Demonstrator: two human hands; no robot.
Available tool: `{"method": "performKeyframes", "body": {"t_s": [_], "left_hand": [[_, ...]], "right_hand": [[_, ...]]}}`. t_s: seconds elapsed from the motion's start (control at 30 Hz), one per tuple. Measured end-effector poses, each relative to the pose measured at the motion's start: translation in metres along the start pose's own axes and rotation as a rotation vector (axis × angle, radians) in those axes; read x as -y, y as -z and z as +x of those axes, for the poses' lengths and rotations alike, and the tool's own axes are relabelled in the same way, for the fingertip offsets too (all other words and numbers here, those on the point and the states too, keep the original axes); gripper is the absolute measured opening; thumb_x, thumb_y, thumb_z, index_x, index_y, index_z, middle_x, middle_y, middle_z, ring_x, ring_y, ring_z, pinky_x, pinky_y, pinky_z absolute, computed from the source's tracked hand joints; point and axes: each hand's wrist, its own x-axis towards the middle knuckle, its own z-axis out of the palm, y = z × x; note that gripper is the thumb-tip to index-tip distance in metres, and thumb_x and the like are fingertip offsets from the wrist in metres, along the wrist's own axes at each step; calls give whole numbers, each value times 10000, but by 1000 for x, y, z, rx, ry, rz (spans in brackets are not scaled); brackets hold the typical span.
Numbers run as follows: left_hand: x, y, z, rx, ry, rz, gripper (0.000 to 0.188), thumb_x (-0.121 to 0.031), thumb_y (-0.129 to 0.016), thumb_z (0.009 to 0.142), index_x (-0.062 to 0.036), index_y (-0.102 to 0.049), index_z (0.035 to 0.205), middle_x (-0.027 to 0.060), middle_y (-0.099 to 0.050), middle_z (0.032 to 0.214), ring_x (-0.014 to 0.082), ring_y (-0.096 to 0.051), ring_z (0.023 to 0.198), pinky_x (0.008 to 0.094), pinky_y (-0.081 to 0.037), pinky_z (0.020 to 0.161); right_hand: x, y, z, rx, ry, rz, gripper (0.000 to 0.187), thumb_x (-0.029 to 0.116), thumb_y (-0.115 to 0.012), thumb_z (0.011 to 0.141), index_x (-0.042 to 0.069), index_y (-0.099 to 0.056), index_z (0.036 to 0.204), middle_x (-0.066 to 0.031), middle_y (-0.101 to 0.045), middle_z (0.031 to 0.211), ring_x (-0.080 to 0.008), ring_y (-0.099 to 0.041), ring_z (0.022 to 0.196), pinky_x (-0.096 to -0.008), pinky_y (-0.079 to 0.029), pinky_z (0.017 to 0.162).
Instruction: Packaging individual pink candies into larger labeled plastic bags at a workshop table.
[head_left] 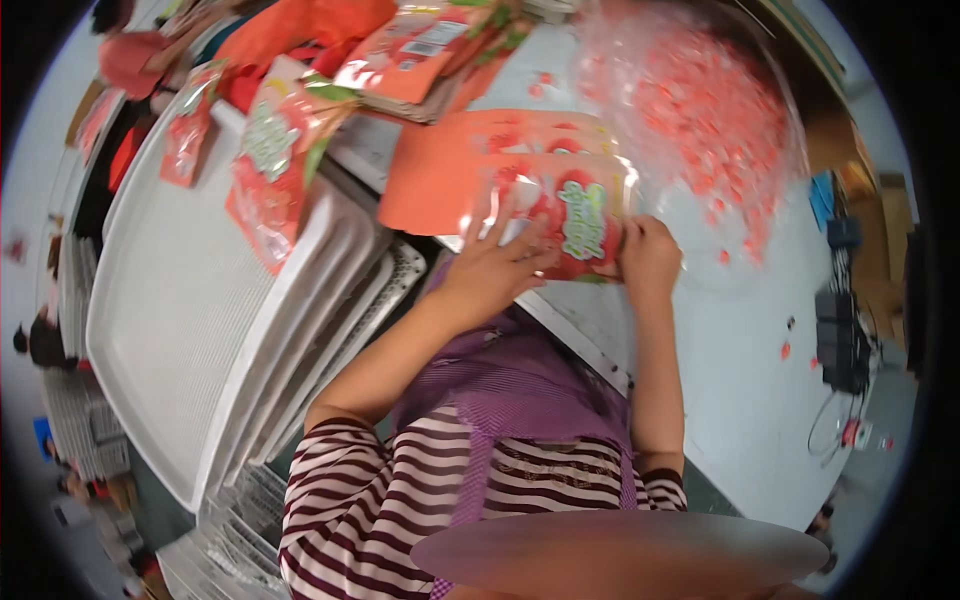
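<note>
A flat red printed pouch lies in front of me on the pale table, with fruit pictures and green lettering on its face. It overlaps more flat pouches and a plain orange sheet-like piece. My left hand rests on the pouch's left part, fingers stretched and spread. At its right edge, my right hand pinches the pouch between thumb and fingers. Beyond my right hand sits a large clear plastic bag full of small pink-red pieces, some of them spread near its lower side.
White plastic trays are stacked to my left, with filled-looking pouches on their far end. More pouches are piled at the back beside an orange bag. Black boxes with cables stand far right. A person is at upper left.
</note>
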Motion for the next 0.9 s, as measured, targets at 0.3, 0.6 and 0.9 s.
{"method": "performKeyframes", "body": {"t_s": [0.3, 0.6, 0.9], "left_hand": [[0, 12, 3, 43, 134, -170, 469, -311, -673, 779, -154, -580, 1211, 100, -441, 1373, 357, -167, 1379, 567, -82, 1078], [-38, 23, 22, -184, 229, -564, 395, -119, -695, 783, -26, -553, 1139, 111, -590, 1070, 223, -538, 1004, 327, -436, 870], [-46, 36, 14, -59, 521, -1202, 117, -37, -672, 805, -1, -615, 901, 16, -551, 781, 57, -518, 669, 194, -441, 590]], "right_hand": [[20, 25, -10, 116, -217, 539, 127, 157, -596, 866, 32, -604, 848, -59, -611, 749, -128, -578, 682, -282, -465, 596], [51, 47, -45, 438, -267, 967, 126, 108, -647, 848, 22, -588, 777, -4, -586, 757, -51, -509, 649, -224, -422, 566], [63, 54, -63, 293, 77, 691, 162, 104, -687, 737, 23, -546, 738, -106, -599, 725, -228, -596, 665, -326, -455, 593]]}}
